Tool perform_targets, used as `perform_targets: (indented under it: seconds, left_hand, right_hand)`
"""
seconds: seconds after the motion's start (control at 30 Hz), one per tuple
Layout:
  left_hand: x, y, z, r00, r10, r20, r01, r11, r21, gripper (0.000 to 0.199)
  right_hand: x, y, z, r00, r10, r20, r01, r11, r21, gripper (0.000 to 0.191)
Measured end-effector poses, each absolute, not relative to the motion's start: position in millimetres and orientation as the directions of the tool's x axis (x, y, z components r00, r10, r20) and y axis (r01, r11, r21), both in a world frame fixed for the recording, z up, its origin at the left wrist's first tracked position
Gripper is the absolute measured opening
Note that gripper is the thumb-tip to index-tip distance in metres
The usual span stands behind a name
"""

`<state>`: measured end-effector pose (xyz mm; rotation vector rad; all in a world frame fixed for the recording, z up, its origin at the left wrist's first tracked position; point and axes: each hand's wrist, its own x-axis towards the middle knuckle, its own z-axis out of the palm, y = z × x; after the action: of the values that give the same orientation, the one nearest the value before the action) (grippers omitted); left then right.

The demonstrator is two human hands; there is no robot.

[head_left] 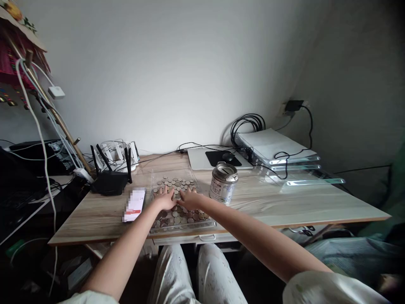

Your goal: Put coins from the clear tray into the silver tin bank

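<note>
Mostly round coins (177,184) — silver, brown.

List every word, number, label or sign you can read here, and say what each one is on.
No text can be read for certain.
Tin can: printed label, too small and blurred to read.
Phone: screen partly pixelated, with a red bar and small marks, illegible.
Coins in the clear tray under the left hand and right hand: markings too small.
Router: no legible label.
</note>
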<state>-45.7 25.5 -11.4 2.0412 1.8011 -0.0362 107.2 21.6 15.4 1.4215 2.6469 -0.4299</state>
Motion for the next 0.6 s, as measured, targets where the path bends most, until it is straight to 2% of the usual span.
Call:
perform_targets:
  seconds: [0.07,0.13,0.2,0.27,0.33,0.47,0.53,0.6]
  left_hand:
    - [-50.2,14.8,-14.1,0.290,0.923,-0.254,0.926,-0.203,0.317,0.073]
    - [-54.0,7.5,-12.1,0.399,0.893,-0.207,0.880,-0.310,0.360,0.061]
    - [-55.9,6.2,-6.6,0.430,0.878,-0.208,0.855,-0.322,0.408,0.050]
    - [-55.4,8.7,-0.8,0.400,0.888,-0.228,0.857,-0.274,0.436,0.041]
    - [-53.5,10.9,2.6,0.382,0.889,-0.252,0.861,-0.244,0.447,0.031]
    - [-52.4,6.7,-0.7,0.395,0.881,-0.260,0.856,-0.250,0.452,0.020]
    - [-54.1,2.0,-4.6,0.388,0.888,-0.247,0.856,-0.248,0.453,0.027]
    - [-55.9,-2.4,-7.5,0.383,0.894,-0.231,0.854,-0.247,0.459,0.036]
  right_hand:
    - [112.0,15.5,10.5,-0.572,0.795,-0.202,0.819,0.540,-0.194,0.062]
    - [118.4,10.8,6.8,-0.588,0.792,-0.164,0.805,0.552,-0.220,0.057]
    - [124.2,9.0,6.2,-0.597,0.783,-0.175,0.786,0.528,-0.321,0.052]
    - [127.5,8.4,8.4,-0.618,0.744,-0.254,0.755,0.472,-0.455,0.052]
    - [127.9,6.9,11.2,-0.653,0.685,-0.322,0.725,0.445,-0.525,0.053]
    - [124.4,2.9,11.4,-0.647,0.710,-0.277,0.745,0.511,-0.429,0.054]
    - [122.5,2.3,9.0,-0.655,0.718,-0.236,0.743,0.553,-0.377,0.049]
    - [120.8,2.0,7.2,-0.698,0.672,-0.246,0.708,0.597,-0.378,0.036]
